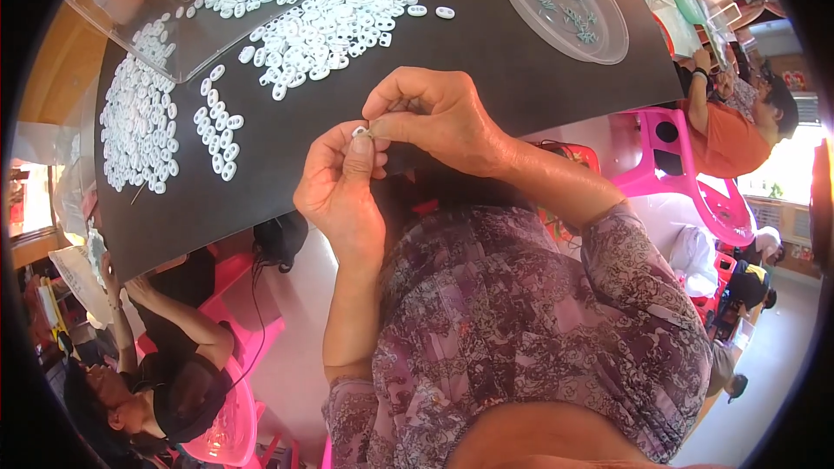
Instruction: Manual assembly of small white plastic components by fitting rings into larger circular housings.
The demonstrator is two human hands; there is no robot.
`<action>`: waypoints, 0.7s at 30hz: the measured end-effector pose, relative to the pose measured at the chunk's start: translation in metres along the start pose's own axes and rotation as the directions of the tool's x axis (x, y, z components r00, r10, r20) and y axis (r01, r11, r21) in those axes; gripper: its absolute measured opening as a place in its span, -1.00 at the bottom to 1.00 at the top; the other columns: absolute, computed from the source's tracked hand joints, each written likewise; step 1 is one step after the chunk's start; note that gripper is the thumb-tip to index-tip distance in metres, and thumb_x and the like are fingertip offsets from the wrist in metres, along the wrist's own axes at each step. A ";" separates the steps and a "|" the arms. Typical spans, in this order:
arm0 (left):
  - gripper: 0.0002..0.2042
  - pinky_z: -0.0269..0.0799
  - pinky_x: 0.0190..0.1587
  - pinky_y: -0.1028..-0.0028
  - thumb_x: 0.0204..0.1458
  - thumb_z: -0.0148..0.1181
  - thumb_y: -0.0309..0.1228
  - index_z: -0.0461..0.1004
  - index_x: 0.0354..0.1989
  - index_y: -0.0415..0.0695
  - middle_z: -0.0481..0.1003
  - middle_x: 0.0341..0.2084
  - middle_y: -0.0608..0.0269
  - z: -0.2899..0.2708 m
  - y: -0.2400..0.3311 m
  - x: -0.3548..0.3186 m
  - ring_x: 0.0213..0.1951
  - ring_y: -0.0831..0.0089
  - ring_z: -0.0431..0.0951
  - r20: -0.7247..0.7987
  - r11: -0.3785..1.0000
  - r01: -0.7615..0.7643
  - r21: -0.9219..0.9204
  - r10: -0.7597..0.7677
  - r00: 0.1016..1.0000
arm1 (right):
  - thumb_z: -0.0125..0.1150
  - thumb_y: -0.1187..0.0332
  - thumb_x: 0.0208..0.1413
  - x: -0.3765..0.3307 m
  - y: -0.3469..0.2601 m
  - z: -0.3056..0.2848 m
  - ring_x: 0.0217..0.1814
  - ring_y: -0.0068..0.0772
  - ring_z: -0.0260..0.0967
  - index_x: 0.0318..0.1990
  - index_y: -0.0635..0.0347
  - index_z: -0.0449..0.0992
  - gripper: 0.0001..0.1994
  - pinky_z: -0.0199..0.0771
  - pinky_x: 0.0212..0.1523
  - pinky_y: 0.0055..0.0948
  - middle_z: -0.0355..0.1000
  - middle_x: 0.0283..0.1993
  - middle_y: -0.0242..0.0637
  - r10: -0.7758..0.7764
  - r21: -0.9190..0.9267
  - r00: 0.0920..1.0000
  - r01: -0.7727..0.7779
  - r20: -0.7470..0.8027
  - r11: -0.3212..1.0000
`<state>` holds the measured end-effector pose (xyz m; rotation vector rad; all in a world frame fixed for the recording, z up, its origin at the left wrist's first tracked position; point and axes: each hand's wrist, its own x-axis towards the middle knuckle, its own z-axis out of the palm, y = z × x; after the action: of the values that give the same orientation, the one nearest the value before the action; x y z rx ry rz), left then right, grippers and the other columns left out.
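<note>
At the left, below the worktop [261, 148], we see a person in a black top [187, 399], seated on a pink chair [248, 339]. On the left end of the worktop we have a wide pile of small white oval pieces [139, 122]. Next to it, to the right, a loose group of the same pieces [219, 130] lies flat, some of them touching. At the far edge of the worktop stands a clear plastic box [165, 0], and before its slanting side a big heap of white pieces [330, 30] is spread.

At the near edge of the worktop, about its middle, we find our left hand [343, 182]. Its fingers are pinched together and have hold of one white piece [359, 131]. Our right hand [443, 117] meets it from the right; its thumb and forefinger are brought close together at the piece, but we cannot tell whether they grip something tiny.

On the far right part of the worktop is a round clear tray [519, 13] with small greenish pins [580, 24] inside. Beyond the right end of the worktop, we notice a pink stool [717, 208] and a person in orange [730, 143].
</note>
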<state>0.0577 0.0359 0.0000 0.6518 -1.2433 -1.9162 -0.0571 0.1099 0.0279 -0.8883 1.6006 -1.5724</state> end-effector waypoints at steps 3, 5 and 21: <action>-0.89 0.33 -0.51 0.65 0.04 0.11 -0.57 0.45 -0.28 -0.35 0.49 -0.53 0.20 -0.002 0.002 -0.001 -0.55 0.59 0.42 0.005 1.000 0.014 -0.010 -0.014 1.000 | 0.14 0.54 0.00 0.001 0.003 0.001 -0.33 -0.67 0.36 -0.31 0.33 0.46 -0.91 0.40 -0.29 -0.62 0.43 -0.39 -0.35 -0.068 -0.066 0.998 0.069 0.010 0.995; -0.88 0.34 -0.51 0.65 0.04 0.11 -0.57 0.45 -0.27 -0.36 0.50 -0.52 0.19 -0.002 0.001 -0.001 -0.54 0.60 0.42 -0.002 1.000 0.015 -0.009 -0.015 1.000 | 0.14 0.54 0.00 0.002 0.005 0.001 -0.33 -0.67 0.36 -0.30 0.32 0.46 -0.91 0.40 -0.29 -0.62 0.43 -0.40 -0.36 -0.097 -0.127 0.995 0.098 0.013 0.987; -0.89 0.33 -0.49 0.69 0.06 0.09 -0.57 0.45 -0.27 -0.35 0.50 -0.52 0.24 -0.004 -0.005 -0.002 -0.52 0.65 0.41 -0.021 0.983 -0.156 0.097 0.159 0.987 | 0.04 0.41 -0.02 0.006 0.013 0.015 -0.32 -0.14 0.32 -0.44 0.29 0.42 -0.88 0.34 -0.29 -0.27 0.38 -0.46 -0.18 -0.312 -0.484 0.950 0.281 0.019 0.829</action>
<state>0.0606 0.0369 -0.0062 0.6080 -1.3341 -1.7214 -0.0476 0.0971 0.0151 -1.4281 2.0235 -1.4249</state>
